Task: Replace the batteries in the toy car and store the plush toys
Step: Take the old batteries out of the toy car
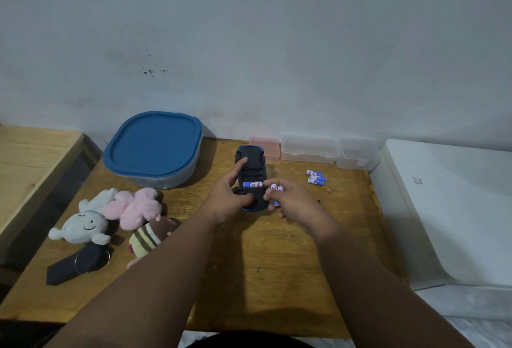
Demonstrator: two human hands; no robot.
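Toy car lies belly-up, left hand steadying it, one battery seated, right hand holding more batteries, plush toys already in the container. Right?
Not quite: the head view shows the plush toys lying on the table beside the closed container. The rest is right.

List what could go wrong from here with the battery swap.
1. The right hand pinches a pair of batteries at once beside the toy car; one could slip and roll.
2. The loose batteries on the table look like the held pair, so old and new may get mixed.
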